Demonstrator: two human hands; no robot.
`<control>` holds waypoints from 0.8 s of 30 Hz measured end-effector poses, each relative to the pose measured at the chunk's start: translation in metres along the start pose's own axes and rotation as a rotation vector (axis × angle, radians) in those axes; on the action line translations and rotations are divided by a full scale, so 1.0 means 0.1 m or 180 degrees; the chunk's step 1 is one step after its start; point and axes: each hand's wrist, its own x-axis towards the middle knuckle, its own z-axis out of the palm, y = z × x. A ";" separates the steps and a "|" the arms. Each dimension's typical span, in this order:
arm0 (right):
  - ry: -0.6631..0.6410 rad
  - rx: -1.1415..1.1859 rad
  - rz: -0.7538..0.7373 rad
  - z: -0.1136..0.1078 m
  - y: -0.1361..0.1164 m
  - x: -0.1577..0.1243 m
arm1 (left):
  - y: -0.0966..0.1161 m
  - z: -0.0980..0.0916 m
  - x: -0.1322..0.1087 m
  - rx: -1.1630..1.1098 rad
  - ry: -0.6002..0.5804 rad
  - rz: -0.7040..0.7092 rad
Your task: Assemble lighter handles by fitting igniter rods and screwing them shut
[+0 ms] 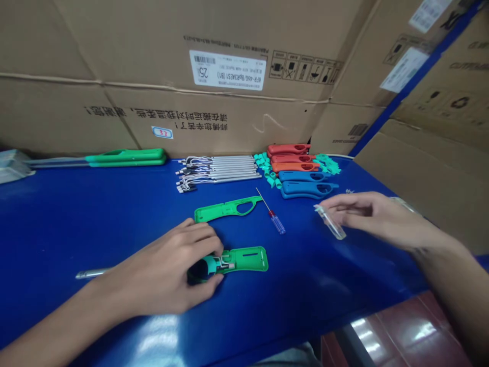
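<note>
Head view: left hand (160,270) clasps green plastic lighter shell (246,260)

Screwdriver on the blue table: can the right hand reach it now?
Probably yes: the right hand sits close to the screwdriver, with only blue tabletop between; its fingers are at a clear plastic tube.

Blue-topped workbench (95,214), light glare along its near edge; large cardboard cartons (153,51) stacked against its far side, white barcode label (227,70) on the middle one, blue shelf upright (416,76) behind its right corner, shiny dark-red surface (405,331) below its near right edge.
</note>
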 end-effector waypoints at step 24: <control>-0.1352 -0.0698 -0.1587 1.05 -0.51 0.18 | 0.08 -0.01 0.01 -0.0479 -0.0003 -0.0292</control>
